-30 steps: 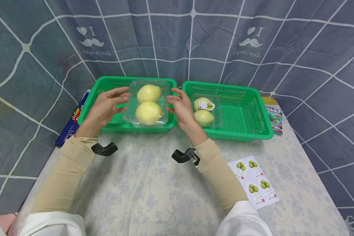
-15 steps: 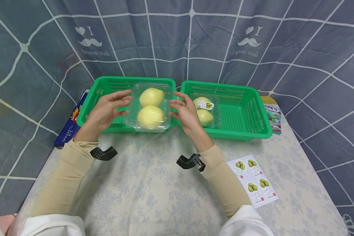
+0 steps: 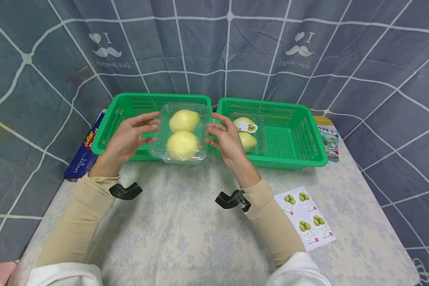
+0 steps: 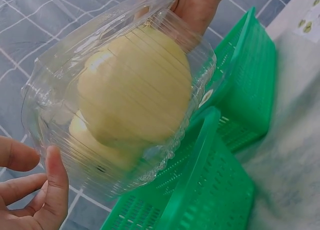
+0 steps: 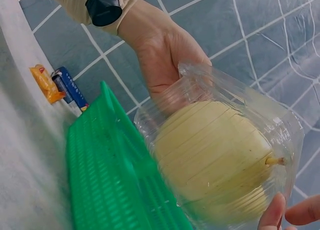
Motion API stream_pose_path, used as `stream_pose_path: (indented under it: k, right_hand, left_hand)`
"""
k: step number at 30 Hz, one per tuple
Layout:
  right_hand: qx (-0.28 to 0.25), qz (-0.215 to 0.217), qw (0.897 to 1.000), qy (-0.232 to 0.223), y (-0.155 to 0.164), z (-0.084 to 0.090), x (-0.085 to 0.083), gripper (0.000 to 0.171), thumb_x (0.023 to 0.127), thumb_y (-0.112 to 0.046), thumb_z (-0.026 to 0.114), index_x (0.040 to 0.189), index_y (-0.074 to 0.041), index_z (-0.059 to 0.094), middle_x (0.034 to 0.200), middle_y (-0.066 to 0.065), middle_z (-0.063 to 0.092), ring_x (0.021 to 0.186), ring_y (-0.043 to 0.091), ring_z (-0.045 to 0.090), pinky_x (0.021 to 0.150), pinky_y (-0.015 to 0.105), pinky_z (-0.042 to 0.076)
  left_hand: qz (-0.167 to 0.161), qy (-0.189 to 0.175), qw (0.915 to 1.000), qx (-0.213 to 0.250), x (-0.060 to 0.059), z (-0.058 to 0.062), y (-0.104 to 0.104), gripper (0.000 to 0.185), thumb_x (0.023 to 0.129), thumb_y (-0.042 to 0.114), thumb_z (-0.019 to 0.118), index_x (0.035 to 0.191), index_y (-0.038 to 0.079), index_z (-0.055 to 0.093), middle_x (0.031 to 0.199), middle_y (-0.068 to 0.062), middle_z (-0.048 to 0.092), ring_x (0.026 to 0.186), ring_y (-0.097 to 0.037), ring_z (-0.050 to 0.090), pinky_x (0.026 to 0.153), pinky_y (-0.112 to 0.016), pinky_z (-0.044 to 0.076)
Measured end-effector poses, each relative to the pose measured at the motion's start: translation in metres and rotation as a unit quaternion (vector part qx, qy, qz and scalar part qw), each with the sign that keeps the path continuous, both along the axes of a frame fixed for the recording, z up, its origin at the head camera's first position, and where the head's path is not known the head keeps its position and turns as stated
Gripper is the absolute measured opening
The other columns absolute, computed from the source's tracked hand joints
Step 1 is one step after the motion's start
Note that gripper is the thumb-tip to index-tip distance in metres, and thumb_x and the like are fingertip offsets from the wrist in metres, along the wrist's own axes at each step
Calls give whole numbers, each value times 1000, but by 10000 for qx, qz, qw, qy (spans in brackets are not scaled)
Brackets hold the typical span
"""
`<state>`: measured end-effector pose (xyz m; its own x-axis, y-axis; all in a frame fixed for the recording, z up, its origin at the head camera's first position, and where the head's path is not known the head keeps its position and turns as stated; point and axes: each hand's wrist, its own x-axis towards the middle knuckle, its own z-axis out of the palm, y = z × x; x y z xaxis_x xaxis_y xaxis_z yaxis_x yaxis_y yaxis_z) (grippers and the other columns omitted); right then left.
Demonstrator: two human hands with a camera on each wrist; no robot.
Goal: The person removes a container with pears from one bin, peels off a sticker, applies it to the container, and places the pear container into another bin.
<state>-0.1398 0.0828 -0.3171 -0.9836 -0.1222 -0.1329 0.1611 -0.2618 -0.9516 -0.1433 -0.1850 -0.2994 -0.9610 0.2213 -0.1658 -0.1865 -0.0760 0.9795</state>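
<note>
A clear plastic clamshell box (image 3: pixel 161 151) with two yellow pears (image 3: pixel 183 145) inside hangs above the front side of the left green basket (image 3: pixel 164 96). My left hand (image 3: pixel 128 134) holds its left side, thumb and fingertips at the edge; my right hand (image 3: pixel 228 139) holds the right side likewise. From below, the left wrist view shows the ribbed box (image 4: pixel 55 125) tilted, with both hands at its sides. In the right wrist view a pear (image 5: pixel 215 145) with its stem shows through the plastic. No label can be seen on this box.
The right green basket (image 3: pixel 287 137) contains another clear box (image 3: pixel 261 139) of pears with a label (image 3: pixel 248 126). A sheet of pear labels (image 3: pixel 305 218) lies on the table at right. A spaghetti box (image 3: pixel 80 159) and a snack bag (image 3: pixel 330 143) flank the baskets.
The pear box and both hands have come slightly down and nearer to me, from over the left basket toward its front rim. The grip looks the same.
</note>
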Motion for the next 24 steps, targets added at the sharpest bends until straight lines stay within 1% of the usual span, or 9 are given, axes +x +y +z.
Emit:
stream_pose_path:
  k: [4,8,11,17,20,24]
  right_hand:
    - [-15,13,10000,-33,3,0,4,47,103,-4,51,149,-13,43,110,1,58,90,14,60,76,24,55]
    - [-148,-4,9999,-38,6,1,9,49,102,-3,52,150,-12,42,108,0,58,88,13,60,75,24,55]
    - [-227,1,9997,-75,11,1,15,50,101,-3,54,149,-11,42,104,0,59,86,12,60,73,23,54]
    - [-191,120,9997,-139,25,-2,31,51,100,-4,56,148,-12,43,96,-4,61,83,12,61,74,24,55]
    - [-272,250,9990,-233,31,-5,39,52,100,-4,55,149,-11,41,95,-5,61,81,11,61,75,24,55]
    - [-295,407,9981,-367,38,-10,50,50,101,-5,53,149,-11,41,96,-6,60,81,10,61,75,23,55]
  left_hand:
    - [-38,-59,10000,17,4,0,1,59,100,14,63,154,8,40,115,8,61,100,-6,60,74,-20,56]
    - [-147,-16,9998,-120,9,-1,3,59,100,15,62,155,9,39,118,7,59,104,-6,59,77,-20,56]
    - [-217,62,9993,-284,16,-3,6,59,101,15,61,155,9,39,121,7,57,107,-5,58,78,-20,57]
    - [-348,303,9972,-587,35,-8,13,59,101,14,61,155,8,39,125,4,55,110,-7,59,80,-23,59]
    - [-406,365,9966,-611,43,-9,16,59,100,14,63,154,8,41,126,2,56,110,-8,59,81,-24,59]
    - [-505,340,9968,-518,52,-13,18,58,99,13,63,153,8,42,126,2,57,108,-7,61,81,-24,60]
